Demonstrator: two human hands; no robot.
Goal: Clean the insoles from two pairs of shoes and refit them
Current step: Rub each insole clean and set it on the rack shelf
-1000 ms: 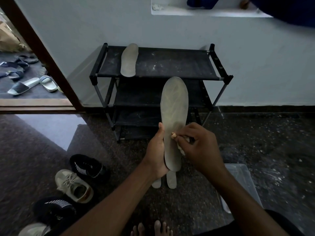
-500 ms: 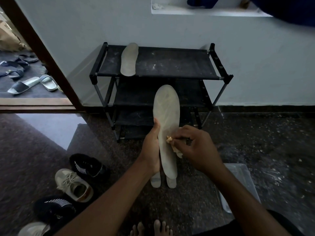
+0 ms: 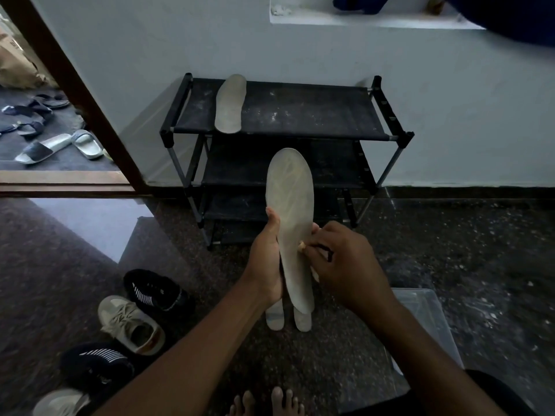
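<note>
Clear bin [image 3: 420, 325] on floor near right, partly behind right arm; contents can't tell. Black rack [image 3: 285, 115] at far wall, 3 tiers: one grey insole [image 3: 229, 103] flat on top tier, left end; lower tiers look dark, can't make out anything in them.

Held insole [image 3: 289, 220] upright, toe up, in front of rack. Left hand [image 3: 267, 262] clamped on its left edge at mid/heel, thumb on front face. Right hand [image 3: 342, 265] closed on a small pale cloth [image 3: 301, 245], pressed to insole's right edge abt mid-length. Hands close together, insole between.

2 more insoles [image 3: 288, 321] on floor right below held one, only heels showing. Shoes near left: 2 black [image 3: 156, 291], 2 beige [image 3: 129, 322], in a loose row. Bare toes at bottom edge.
</note>
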